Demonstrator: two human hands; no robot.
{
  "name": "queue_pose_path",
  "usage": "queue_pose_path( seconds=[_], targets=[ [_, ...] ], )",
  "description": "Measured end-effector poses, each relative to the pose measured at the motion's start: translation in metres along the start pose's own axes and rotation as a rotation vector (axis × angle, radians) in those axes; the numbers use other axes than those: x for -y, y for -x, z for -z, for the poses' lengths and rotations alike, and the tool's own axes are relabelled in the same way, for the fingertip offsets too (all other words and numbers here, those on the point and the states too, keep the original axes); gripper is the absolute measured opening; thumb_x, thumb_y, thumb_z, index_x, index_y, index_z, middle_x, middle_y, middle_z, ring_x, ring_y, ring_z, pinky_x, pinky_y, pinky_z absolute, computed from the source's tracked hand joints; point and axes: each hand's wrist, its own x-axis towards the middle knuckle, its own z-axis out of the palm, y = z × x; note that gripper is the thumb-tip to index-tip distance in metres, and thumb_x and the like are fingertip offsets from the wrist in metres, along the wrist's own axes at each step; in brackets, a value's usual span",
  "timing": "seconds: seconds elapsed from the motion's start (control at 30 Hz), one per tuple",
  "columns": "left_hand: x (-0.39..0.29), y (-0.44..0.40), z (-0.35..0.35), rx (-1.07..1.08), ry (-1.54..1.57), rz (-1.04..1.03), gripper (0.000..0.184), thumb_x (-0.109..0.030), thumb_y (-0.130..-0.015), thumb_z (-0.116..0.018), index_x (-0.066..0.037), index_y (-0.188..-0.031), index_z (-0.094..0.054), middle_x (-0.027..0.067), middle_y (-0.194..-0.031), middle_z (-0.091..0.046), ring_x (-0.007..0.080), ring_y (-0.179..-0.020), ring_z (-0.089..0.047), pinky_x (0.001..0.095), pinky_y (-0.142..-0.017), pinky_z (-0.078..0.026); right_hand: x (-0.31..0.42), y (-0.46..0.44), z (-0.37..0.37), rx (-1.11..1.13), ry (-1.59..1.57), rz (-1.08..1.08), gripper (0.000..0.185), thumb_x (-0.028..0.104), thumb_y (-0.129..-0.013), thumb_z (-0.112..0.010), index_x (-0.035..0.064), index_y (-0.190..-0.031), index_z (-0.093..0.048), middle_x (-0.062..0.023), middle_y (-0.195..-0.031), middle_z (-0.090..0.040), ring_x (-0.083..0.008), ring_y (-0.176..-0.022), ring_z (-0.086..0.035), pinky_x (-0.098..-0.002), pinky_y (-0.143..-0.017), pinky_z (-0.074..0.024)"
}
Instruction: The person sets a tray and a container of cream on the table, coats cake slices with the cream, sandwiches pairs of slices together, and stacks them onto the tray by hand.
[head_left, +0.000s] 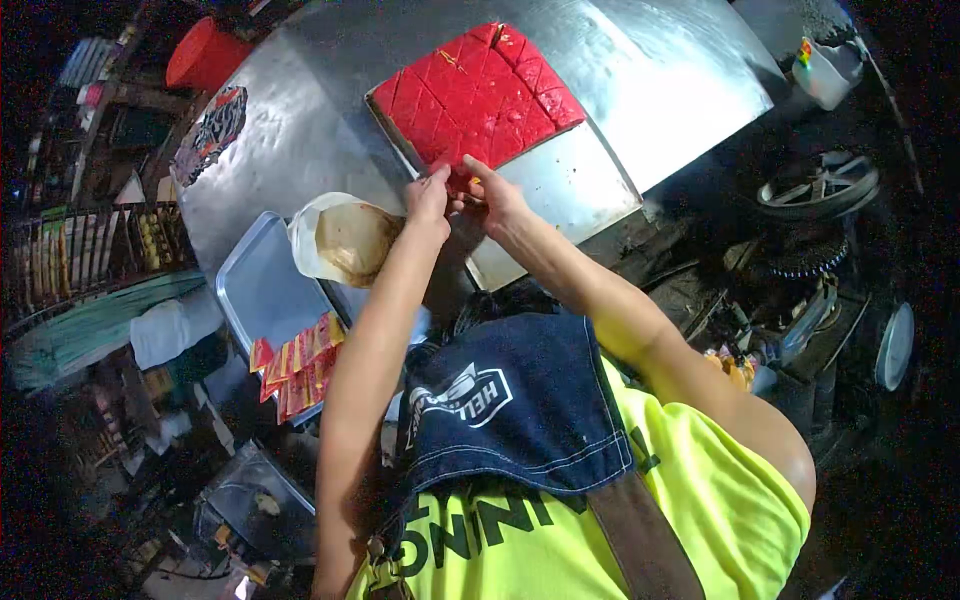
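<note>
A flat slab of bright red sweet (pixel 440 95), scored into diamond and square pieces, lies on a metal tray (pixel 590 185). Just off its near edge, my left hand (pixel 428 203) and my right hand (pixel 500 203) come together. Their fingers are closed around a small red thing (pixel 459 181) with a touch of yellow by it; whether it is a cut piece or a wrapper I cannot make out. My right thumb points up toward the slab. Fingertips are partly hidden between the two hands.
Left of my forearms stand a white tub (pixel 308 245) with a brownish inside and a blue-grey tray (pixel 262 275) holding red-and-yellow packets (pixel 305 365). A patterned cloth (pixel 215 130) lies on the metal table (pixel 290 90). Off the right side is a spoked wheel (pixel 820 188).
</note>
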Motion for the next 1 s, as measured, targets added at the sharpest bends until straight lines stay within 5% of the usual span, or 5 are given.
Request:
queue_pose_path(
  seconds=[0.23, 0.4, 0.7, 0.87, 1.0],
  targets=[
    [0.017, 0.048, 0.018, 0.098, 0.130, -0.221, 0.027, -0.012, -0.094, -0.071, -0.004, -0.118, -0.064, 0.0072, -0.112, -0.070, 0.0215, -0.105, -0.065, 0.0372, -0.099, -0.048, 0.004, 0.045, 0.033, 0.256, 0.285, 0.164, 0.022, 0.023, -0.090, -0.076, 0.0058, -0.101, -0.067, -0.0005, -0.078, -0.062, -0.0119, -0.070, -0.061, -0.0276, -0.060, -0.0498],
    [0.016, 0.090, 0.062, 0.486, 0.185, -0.318, 0.032, -0.012, -0.098, -0.069, -0.002, -0.127, -0.062, 0.0035, -0.117, -0.069, 0.0113, -0.104, -0.063, 0.0293, -0.096, -0.049, 0.003, 0.082, 0.052, 0.396, 0.662, 0.293, 0.024, 0.023, -0.091, -0.074, 0.0066, -0.108, -0.069, 0.0008, -0.085, -0.067, -0.0081, -0.074, -0.062, -0.0268, -0.069, -0.0512],
    [0.001, 0.171, 0.239, 0.212, 0.114, -0.456, 0.033, -0.014, -0.098, -0.069, 0.002, -0.127, -0.064, 0.0031, -0.112, -0.070, 0.0117, -0.100, -0.063, 0.0273, -0.092, -0.048, -0.088, 0.128, -0.044, 0.394, 1.243, 0.613, 0.041, 0.031, -0.086, -0.080, -0.0022, -0.107, -0.069, -0.0080, -0.079, -0.069, -0.0129, -0.066, -0.060, -0.0283, -0.063, -0.0495],
    [0.005, 0.207, 0.309, 0.001, 0.010, -0.543, 0.036, -0.018, -0.099, -0.069, 0.000, -0.129, -0.063, 0.0021, -0.112, -0.069, 0.0103, -0.094, -0.062, 0.0263, -0.087, -0.049, -0.155, 0.072, -0.086, 0.145, 1.774, 1.474, 0.046, 0.041, -0.079, -0.079, 0.0024, -0.102, -0.068, -0.0170, -0.090, -0.068, -0.0346, -0.083, -0.069, -0.0456, -0.076, -0.0540],
    [0.005, 0.223, 0.344, 0.048, 0.058, -0.417, 0.040, -0.018, -0.098, -0.070, 0.002, -0.132, -0.060, 0.0036, -0.115, -0.069, 0.0108, -0.097, -0.063, 0.0259, -0.087, -0.051, -0.166, 0.043, -0.088, 0.073, 2.077, 1.445, 0.045, 0.041, -0.080, -0.076, 0.0036, -0.104, -0.067, -0.0146, -0.104, -0.067, -0.0358, -0.098, -0.068, -0.0472, -0.084, -0.0542]
  ],
)
